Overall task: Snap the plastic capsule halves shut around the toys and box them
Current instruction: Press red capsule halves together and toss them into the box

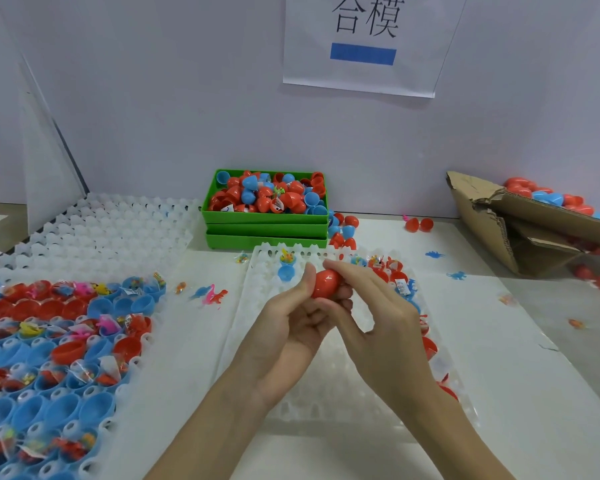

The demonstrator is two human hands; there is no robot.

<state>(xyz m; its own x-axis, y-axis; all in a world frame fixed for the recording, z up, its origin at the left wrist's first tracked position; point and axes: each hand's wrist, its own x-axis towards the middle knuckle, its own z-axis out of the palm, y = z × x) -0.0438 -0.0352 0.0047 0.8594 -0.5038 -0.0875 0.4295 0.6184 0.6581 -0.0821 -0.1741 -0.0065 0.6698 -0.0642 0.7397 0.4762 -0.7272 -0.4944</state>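
Two hands are in view, the left hand (291, 327) and the right hand (378, 317), with one red capsule (326, 283) between them. Three green trays (265, 220) sit stacked. One cardboard box (534, 220) lies on the bench (482, 375), and one paper sign (361, 43) hangs on the wall. Two loose blue toy dinosaurs (456, 274) lie right of the white tray (257, 296), and two red capsule halves (419, 224) beside the box. The capsule halves in the top green tray and in the left holder are too many and too overlapped to count.

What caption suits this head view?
Both hands press a red capsule together over a white tray, green bin behind.
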